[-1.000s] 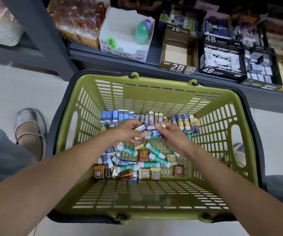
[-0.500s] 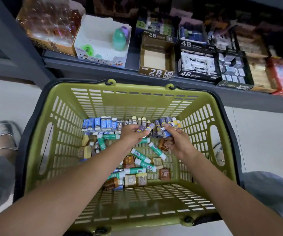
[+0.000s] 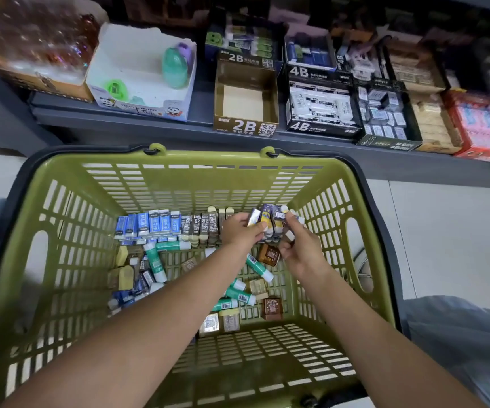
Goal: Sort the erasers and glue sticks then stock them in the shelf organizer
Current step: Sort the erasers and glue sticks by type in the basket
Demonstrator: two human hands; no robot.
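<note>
A green basket (image 3: 70, 248) holds loose stationery. Along its far wall stand a row of blue erasers (image 3: 149, 223), then brown 2B erasers (image 3: 205, 228), then purple erasers (image 3: 276, 219). Green-and-white glue sticks (image 3: 239, 294) and small brown boxes (image 3: 271, 309) lie scattered on the bottom. My left hand (image 3: 239, 234) pinches a purple eraser (image 3: 254, 217) at the right end of the row. My right hand (image 3: 299, 245) is closed on purple erasers beside it, fingers touching the row.
A dark shelf (image 3: 155, 125) runs behind the basket. On it stand an empty brown 2B box (image 3: 246, 126), a black 4B box (image 3: 320, 113) of white erasers, a white panda box (image 3: 140, 75) with sharpeners, and further boxes to the right. Pale floor lies either side.
Both hands have moved from the basket's middle up and right to the purple erasers at the far wall, carrying erasers. The camera has tilted, showing more shelf.
</note>
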